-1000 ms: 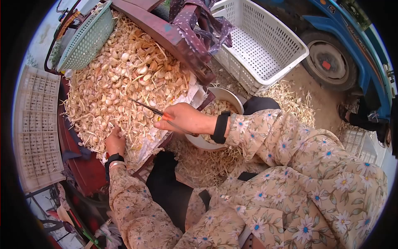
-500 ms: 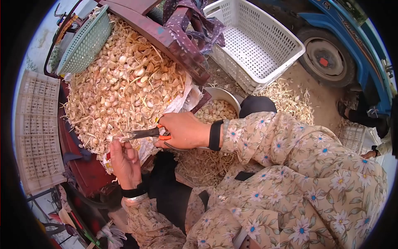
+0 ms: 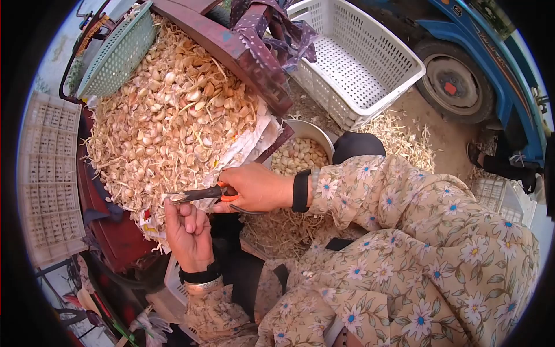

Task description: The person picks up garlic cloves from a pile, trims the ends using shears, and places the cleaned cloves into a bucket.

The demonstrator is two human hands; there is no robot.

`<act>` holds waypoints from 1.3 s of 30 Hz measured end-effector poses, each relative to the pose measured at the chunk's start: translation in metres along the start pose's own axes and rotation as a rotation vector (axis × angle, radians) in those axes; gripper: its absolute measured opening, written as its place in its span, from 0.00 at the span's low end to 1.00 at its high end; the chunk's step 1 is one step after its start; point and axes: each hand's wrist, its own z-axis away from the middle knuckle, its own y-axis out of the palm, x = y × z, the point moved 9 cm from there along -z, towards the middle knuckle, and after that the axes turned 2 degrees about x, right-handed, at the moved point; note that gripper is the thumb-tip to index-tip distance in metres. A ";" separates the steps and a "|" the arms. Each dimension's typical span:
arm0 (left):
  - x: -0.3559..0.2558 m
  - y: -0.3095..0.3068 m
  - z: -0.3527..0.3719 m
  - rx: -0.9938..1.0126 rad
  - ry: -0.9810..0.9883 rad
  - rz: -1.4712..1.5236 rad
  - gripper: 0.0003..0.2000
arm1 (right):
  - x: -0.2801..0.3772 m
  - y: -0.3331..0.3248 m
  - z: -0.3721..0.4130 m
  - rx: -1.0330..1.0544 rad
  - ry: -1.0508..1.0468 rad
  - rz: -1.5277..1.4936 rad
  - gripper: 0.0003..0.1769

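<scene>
My right hand (image 3: 258,188) is closed round shears (image 3: 199,195) with orange and black handles, their dark blades pointing left. At the blade tips, my left hand (image 3: 191,234) pinches a small pale garlic clove (image 3: 170,198), mostly hidden by the fingers and blades. The other left fingers are curled toward the palm. Just beyond both hands lies a large heap of garlic cloves (image 3: 173,110) with dry skins and stalks, on white sacking (image 3: 254,139). Behind my right wrist stands a round pail (image 3: 324,136) with peeled-looking pale cloves (image 3: 298,155) in it.
A white perforated crate (image 3: 399,78) stands at the upper right, near a blue vehicle's wheel (image 3: 454,81). A green basket (image 3: 115,55) leans at the heap's upper left. Another crate (image 3: 49,179) stands at far left. Husks (image 3: 404,139) litter the ground. A person's foot (image 3: 477,155) shows at right.
My left hand has moved slightly right and down, its fingertips now right at the blade tips. The shears have shifted a little down with my right hand.
</scene>
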 end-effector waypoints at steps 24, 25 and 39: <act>-0.008 -0.047 0.132 -0.153 -0.004 -0.016 0.10 | 0.039 0.101 0.065 0.931 0.138 -0.687 0.28; -0.008 -0.049 0.134 -0.144 -0.001 -0.011 0.10 | 0.045 0.093 0.067 0.981 0.198 -0.790 0.28; -0.069 -0.177 0.178 -0.613 -0.170 -1.175 0.09 | -0.019 0.078 0.026 0.551 0.372 -0.696 0.31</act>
